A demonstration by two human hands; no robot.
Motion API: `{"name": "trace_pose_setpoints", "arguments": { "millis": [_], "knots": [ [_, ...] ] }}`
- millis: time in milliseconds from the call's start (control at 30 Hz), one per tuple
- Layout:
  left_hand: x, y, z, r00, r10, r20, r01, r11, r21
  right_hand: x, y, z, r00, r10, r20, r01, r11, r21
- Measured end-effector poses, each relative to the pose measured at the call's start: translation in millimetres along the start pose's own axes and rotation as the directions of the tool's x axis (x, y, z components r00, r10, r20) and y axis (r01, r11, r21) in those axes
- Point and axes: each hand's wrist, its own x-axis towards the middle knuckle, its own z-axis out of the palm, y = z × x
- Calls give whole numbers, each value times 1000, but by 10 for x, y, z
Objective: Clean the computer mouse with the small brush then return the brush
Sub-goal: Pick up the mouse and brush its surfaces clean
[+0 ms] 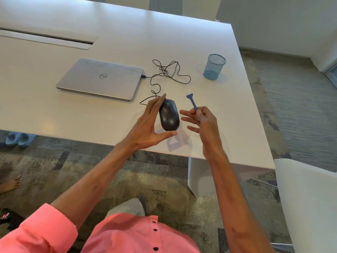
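Near the table's [228, 99] front edge we have the mouse [169, 115] lying top-up, with our left hand [151, 125] cupped around it: fingers spread along its left side, thumb near its rear end. We can't tell if that's a firm hold or only light contact. Our right hand [202, 121] sits just right of the mouse, thumb and forefinger pinching the brush [192, 102] by the lower handle, other fingers splayed toward the mouse. Brush points up and away, pale bristles in the air, not touching the mouse, so we judge that brushing isn't underway at this instant. Mouse cord [169, 73] runs back in a loose tangle to the closed laptop [99, 79] and looks plugged in at its side. Blue mesh cup [214, 66] stands well apart at the back right, probably where the brush goes back. Risks from here: mouse is close to the edge, so a hard stroke toward us with a loose left hand could push it off. Pinch is low on a thin handle, so pressure at the tip could twist the brush or let it slip. Lifting the mouse could snag the tangled cord and tug the laptop. Reaching to the cup, the light mesh could tip if the brush is dropped in off-centre.
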Motion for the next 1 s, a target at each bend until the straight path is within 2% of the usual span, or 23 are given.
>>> {"name": "trace_pose_setpoints", "arguments": {
  "millis": [300, 567, 1000],
  "knots": [
    [588, -398, 101, 996, -17, 85, 18, 1000, -3, 738, 39, 116, 995, 52, -81, -51, 999, 14],
    [1049, -817, 85, 966, -63, 252, 53, 998, 47, 1268, 153, 303, 979, 158, -130, -154, 987, 38],
    [1356, -1123, 124, 961, -41, 274, -22, 974, 225, 1631, 190, 441, 955, 214, -206, -216, 976, 12]
  ]
}}
